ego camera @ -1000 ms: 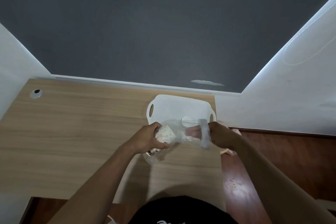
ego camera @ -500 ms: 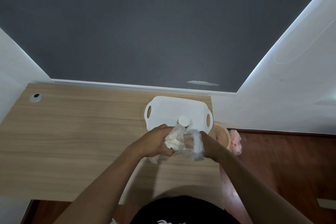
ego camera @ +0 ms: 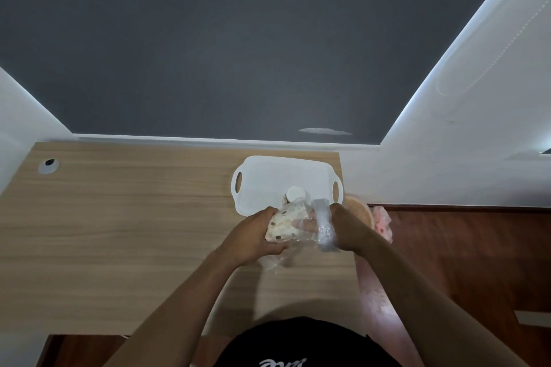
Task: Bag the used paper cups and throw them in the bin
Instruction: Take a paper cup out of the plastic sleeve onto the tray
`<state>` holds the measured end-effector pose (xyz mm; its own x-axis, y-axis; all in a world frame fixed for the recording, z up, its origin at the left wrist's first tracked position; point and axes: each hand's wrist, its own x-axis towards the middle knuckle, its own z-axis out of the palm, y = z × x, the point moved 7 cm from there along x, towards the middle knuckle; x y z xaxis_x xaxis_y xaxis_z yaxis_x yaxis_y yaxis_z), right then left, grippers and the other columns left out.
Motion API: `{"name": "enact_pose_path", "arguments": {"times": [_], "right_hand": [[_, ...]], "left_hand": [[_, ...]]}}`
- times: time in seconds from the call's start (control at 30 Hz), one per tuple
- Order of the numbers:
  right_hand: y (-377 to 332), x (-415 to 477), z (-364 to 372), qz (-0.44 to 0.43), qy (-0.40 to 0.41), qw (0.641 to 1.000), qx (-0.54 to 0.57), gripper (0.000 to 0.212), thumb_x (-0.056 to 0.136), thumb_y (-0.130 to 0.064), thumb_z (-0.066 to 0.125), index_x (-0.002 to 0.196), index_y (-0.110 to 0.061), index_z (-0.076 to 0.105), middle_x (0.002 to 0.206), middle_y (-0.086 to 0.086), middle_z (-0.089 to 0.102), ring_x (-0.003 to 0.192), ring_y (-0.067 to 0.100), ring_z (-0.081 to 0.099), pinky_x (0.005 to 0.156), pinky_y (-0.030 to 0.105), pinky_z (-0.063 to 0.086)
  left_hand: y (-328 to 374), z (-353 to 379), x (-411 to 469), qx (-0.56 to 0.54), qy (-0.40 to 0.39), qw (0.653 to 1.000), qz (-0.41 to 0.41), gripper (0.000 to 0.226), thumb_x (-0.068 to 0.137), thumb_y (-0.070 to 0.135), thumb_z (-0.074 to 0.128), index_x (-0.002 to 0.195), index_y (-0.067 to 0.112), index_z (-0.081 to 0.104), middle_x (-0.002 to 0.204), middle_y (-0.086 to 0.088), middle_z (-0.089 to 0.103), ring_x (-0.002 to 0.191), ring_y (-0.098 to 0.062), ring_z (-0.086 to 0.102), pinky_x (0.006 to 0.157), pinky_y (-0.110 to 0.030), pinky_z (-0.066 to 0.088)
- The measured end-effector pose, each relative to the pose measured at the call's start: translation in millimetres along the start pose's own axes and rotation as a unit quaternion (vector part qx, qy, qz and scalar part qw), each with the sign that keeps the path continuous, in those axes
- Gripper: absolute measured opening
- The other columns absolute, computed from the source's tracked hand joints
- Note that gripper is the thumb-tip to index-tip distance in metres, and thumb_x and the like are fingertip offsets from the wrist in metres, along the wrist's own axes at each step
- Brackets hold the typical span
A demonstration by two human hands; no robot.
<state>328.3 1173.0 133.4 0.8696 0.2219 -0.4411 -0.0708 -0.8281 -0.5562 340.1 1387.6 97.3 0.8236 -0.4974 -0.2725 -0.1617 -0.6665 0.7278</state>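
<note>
Left hand [ego camera: 253, 240] is gripping a cup [ego camera: 283, 225], fingers wrapped tight; right hand [ego camera: 347, 229] is clutching the bag [ego camera: 323, 228] — widening the mouth should ease entry.

My arms are bare to the elbow; both hands, left hand [ego camera: 250, 237] and right hand [ego camera: 347, 228], ungloved. My black top bears white lettering, possibly a logo.

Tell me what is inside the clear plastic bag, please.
A patterned paper cup lies inside the clear plastic bag, held between both hands. Whether more cups are nested behind it cannot be seen.
</note>
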Motion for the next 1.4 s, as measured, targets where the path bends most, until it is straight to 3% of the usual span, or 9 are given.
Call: {"name": "enact_pose_path", "arguments": {"times": [0.2, 0.33, 0.43, 0.5, 0.67, 0.77, 0.9, 1.2, 1.4], "right_hand": [[16, 3, -21, 0.002, 0.018, 1.0, -0.021, 0.013, 0.082, 0.006, 0.075, 0.091, 0.002, 0.068, 0.078, 0.006, 0.072, 0.076, 0.014, 0.077, 0.059, 0.021, 0.05], [29, 9, -38, 0.048, 0.003, 0.999, 0.013, 0.046, 0.079, -0.025, 0.084, 0.121, -0.016, 0.066, 0.106, 0.004, 0.076, 0.098, 0.027, 0.079, 0.084, 0.041, 0.065], [4, 1, -60, 0.004, 0.022, 0.996, 0.09, 0.008, 0.091, -0.007, 0.074, 0.084, -0.006, 0.071, 0.08, 0.004, 0.065, 0.073, 0.018, 0.06, 0.073, 0.054, 0.06], [-15, -9, -81, -0.012, 0.049, 0.985, 0.167, 0.044, 0.093, -0.011, 0.071, 0.055, -0.015, 0.049, 0.065, 0.0, 0.04, 0.066, 0.014, 0.036, 0.061, 0.042, 0.043], [-18, -18, -94, 0.006, 0.059, 0.955, 0.29, 0.055, 0.096, -0.04, 0.081, 0.068, 0.003, 0.063, 0.071, 0.006, 0.057, 0.073, 0.017, 0.052, 0.074, 0.034, 0.046], [-12, -18, -98, 0.009, 0.104, 0.91, 0.402, 0.029, 0.103, -0.031, 0.074, 0.097, -0.003, 0.083, 0.107, 0.007, 0.085, 0.103, 0.03, 0.079, 0.098, 0.048, 0.06], [-2, -14, -85, 0.029, 0.14, 0.85, 0.507, 0.035, 0.104, -0.036, 0.072, 0.118, -0.004, 0.079, 0.127, 0.017, 0.079, 0.133, 0.043, 0.066, 0.118, 0.061, 0.047], [-21, -3, -13, 0.054, 0.044, 0.789, 0.61, 0.03, 0.113, -0.03, 0.056, 0.125, -0.01, 0.075, 0.129, 0.007, 0.08, 0.122, 0.021, 0.075, 0.1, 0.038, 0.063], [-38, 11, 13, 0.037, 0.027, 0.83, 0.556, 0.028, 0.114, -0.03, 0.055, 0.123, -0.009, 0.072, 0.136, 0.018, 0.074, 0.129, 0.025, 0.073, 0.104, 0.039, 0.061]], "left_hand": [[-4, -12, 4, 0.034, 0.007, 0.999, -0.001, 0.058, 0.078, 0.043, 0.089, 0.123, 0.033, 0.054, 0.105, 0.014, 0.073, 0.09, -0.014, 0.069, 0.079, -0.041, 0.058], [-1, -34, 9, 0.049, 0.031, 0.998, 0.005, 0.047, 0.081, 0.032, 0.086, 0.114, 0.029, 0.052, 0.09, 0.009, 0.071, 0.079, -0.013, 0.066, 0.07, -0.037, 0.053], [-18, -50, 7, 0.079, 0.053, 0.995, -0.024, 0.032, 0.088, 0.026, 0.082, 0.1, 0.027, 0.053, 0.071, 0.01, 0.058, 0.065, -0.009, 0.053, 0.063, -0.036, 0.046], [-35, -59, 1, 0.097, 0.063, 0.992, -0.043, 0.022, 0.093, 0.033, 0.078, 0.104, 0.027, 0.061, 0.072, 0.011, 0.061, 0.067, -0.011, 0.056, 0.064, -0.035, 0.048], [-68, -74, -19, 0.066, 0.089, 0.99, -0.093, 0.025, 0.094, 0.048, 0.061, 0.102, 0.026, 0.068, 0.07, 0.012, 0.064, 0.065, -0.011, 0.061, 0.065, -0.031, 0.042], [-85, -75, -32, 0.013, 0.13, 0.984, -0.121, 0.06, 0.088, 0.064, 0.046, 0.105, 0.014, 0.074, 0.084, -0.001, 0.074, 0.078, -0.026, 0.068, 0.068, -0.032, 0.042], [-107, -59, -53, -0.09, 0.152, 0.959, -0.223, 0.019, 0.104, 0.025, 0.064, 0.107, 0.012, 0.077, 0.089, -0.007, 0.075, 0.086, -0.029, 0.07, 0.072, -0.031, 0.044], [-51, -23, -45, -0.349, 0.183, 0.899, -0.191, 0.021, 0.111, 0.021, 0.062, 0.127, 0.023, 0.076, 0.069, 0.02, 0.073, 0.055, 0.007, 0.063, 0.056, -0.012, 0.049], [0, -32, -22, -0.336, 0.106, 0.932, -0.086, 0.035, 0.111, 0.016, 0.061, 0.142, 0.029, 0.07, 0.13, 0.01, 0.079, 0.122, -0.012, 0.074, 0.094, -0.03, 0.062]]}}
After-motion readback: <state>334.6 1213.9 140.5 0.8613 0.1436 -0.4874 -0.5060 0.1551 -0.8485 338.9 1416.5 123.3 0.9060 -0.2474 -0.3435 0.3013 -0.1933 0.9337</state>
